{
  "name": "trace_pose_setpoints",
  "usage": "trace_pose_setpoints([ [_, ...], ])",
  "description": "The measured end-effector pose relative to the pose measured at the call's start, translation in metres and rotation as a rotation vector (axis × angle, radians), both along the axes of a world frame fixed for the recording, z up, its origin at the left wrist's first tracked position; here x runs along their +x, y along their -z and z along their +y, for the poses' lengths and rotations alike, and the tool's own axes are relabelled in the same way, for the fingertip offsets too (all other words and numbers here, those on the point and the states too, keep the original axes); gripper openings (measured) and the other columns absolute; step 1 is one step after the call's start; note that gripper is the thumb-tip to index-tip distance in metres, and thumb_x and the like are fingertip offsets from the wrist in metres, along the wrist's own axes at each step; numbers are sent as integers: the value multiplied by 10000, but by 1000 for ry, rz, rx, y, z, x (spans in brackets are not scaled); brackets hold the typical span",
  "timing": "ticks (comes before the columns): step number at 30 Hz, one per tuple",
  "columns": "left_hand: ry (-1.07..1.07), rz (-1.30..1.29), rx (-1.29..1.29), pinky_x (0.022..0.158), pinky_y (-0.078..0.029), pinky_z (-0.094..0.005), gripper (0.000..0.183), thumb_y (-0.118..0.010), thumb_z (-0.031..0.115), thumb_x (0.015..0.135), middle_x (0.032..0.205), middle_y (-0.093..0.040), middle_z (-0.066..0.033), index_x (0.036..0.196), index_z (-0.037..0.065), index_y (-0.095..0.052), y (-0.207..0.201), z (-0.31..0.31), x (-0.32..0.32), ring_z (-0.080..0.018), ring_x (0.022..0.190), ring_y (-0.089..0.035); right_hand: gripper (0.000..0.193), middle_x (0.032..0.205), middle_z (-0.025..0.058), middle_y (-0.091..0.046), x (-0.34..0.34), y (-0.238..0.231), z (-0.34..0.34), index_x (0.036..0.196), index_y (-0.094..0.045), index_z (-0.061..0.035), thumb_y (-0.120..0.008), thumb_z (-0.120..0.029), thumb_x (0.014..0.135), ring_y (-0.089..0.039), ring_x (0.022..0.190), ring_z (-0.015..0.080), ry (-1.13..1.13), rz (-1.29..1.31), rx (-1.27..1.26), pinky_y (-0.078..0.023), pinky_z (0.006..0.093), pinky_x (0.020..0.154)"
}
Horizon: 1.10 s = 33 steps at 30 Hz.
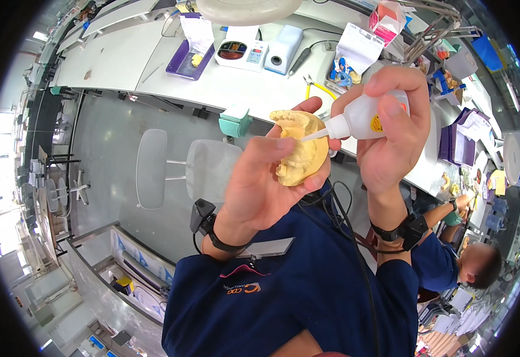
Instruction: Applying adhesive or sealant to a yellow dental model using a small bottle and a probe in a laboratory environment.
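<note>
My left hand (257, 178) is closed round a yellow plaster dental cast (312, 160), held up in front of my chest with its thumb on the near face. My right hand (398, 140) grips a white squeeze bottle (360, 116) tipped on its side. The bottle's thin nozzle points left and its tip reaches the cast near my left thumb. Whether the tip touches the cast, or any liquid comes out, I cannot tell. Behind the hands, yellow-handled pliers (319, 87) lie on the white bench (117, 66).
On the bench are a purple tray (179, 71), a white device with a panel (256, 56), a white-and-blue box (283, 50) and a corded handpiece (299, 60). A mesh chair (153, 169) stands beyond the bench edge. Another person (435, 262) works at the right.
</note>
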<state>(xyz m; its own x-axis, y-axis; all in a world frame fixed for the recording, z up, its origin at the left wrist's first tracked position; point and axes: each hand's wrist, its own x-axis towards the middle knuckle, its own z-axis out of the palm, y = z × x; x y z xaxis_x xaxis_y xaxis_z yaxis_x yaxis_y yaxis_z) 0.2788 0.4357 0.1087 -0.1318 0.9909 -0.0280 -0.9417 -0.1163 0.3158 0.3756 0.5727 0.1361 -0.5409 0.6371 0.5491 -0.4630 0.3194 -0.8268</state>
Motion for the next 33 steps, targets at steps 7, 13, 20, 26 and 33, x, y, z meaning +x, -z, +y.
trace_pose_setpoints([
  [7, 44, -64, 83, 707, -456, -302, 627, -502, 265, 924, 1133, -569, -188, 1473, 57, -284, 3, 0, 0, -219, 748, -507, 235, 797, 112, -534, 5, 2, 3, 1003, -461, -17, -488, -238, 929, -602, 531, 225, 69, -67, 70, -454, 286, 444],
  [13, -10, 7, -31, 642, -414, -283, 672, -465, 318, 894, 1167, -555, -182, 1491, 45, -322, -3, -4, 5, -207, 684, -477, 229, 807, 115, -532, 6, 2, 1, 995, -454, -16, -491, -234, 934, -602, 530, 224, 53, -75, 65, -455, 284, 439],
  [20, -18, 29, -21, 645, -417, -281, 666, -455, 310, 904, 1164, -559, -187, 1493, 32, -311, -3, -6, 6, -210, 691, -475, 222, 812, 108, -521, 7, 0, -1, 990, -452, -20, -491, -232, 938, -608, 533, 228, 51, -82, 73, -461, 291, 433],
  [26, -25, 29, -14, 652, -422, -281, 662, -446, 300, 909, 1162, -561, -195, 1493, 23, -304, -3, -6, 7, -214, 694, -476, 219, 814, 106, -518, 8, -1, -2, 993, -447, -23, -486, -232, 941, -607, 527, 225, 54, -69, 66, -459, 285, 407],
  [33, -22, 12, -19, 655, -422, -283, 658, -414, 299, 913, 1166, -553, -200, 1496, 19, -294, -3, -6, 8, -215, 697, -474, 220, 827, 106, -506, 10, 0, 0, 994, -444, -24, -483, -234, 943, -601, 509, 226, 29, -105, 70, -456, 285, 382],
])
